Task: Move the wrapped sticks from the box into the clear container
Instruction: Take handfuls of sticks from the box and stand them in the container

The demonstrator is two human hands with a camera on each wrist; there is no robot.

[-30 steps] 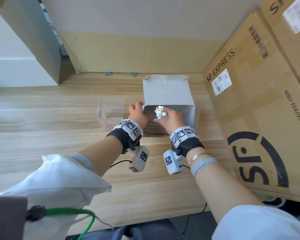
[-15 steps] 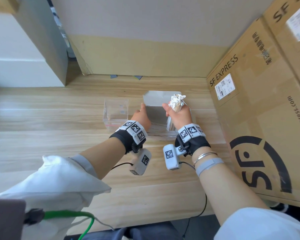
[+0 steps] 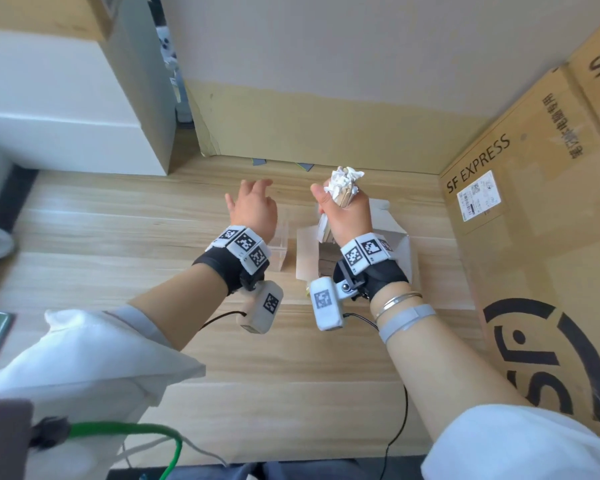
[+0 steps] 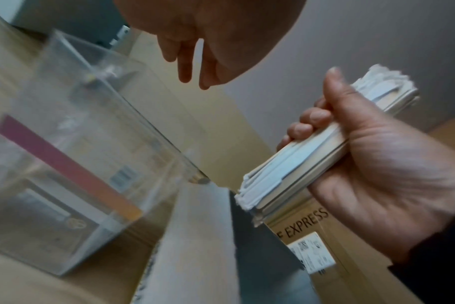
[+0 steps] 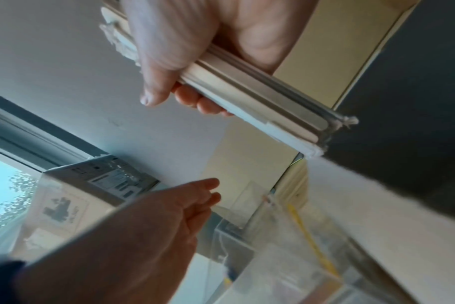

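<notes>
My right hand (image 3: 347, 216) grips a bundle of paper-wrapped wooden sticks (image 3: 342, 188), held upright in the air above the open grey-white box (image 3: 392, 244). The bundle (image 4: 299, 162) is thick, and the thumb and fingers wrap round its middle (image 5: 260, 98). My left hand (image 3: 252, 202) hovers beside it with relaxed, spread fingers (image 4: 190, 67) and holds nothing. Under the left hand stands the clear container (image 4: 78, 144), with its open top facing up, just left of the box. From the head view, only a corner of the container (image 3: 279, 251) shows.
Large SF Express cartons (image 3: 534, 237) wall off the right side. A cardboard panel (image 3: 309, 123) stands at the back and a white box (image 3: 66, 116) at the far left. The wooden table (image 3: 118, 237) stretches to the left and front. A green cable (image 3: 125, 427) hangs near me.
My right hand has lifted the bundle of sticks out of the box and up. My left hand has let go of the box edge and risen above the container, fingers spread.
</notes>
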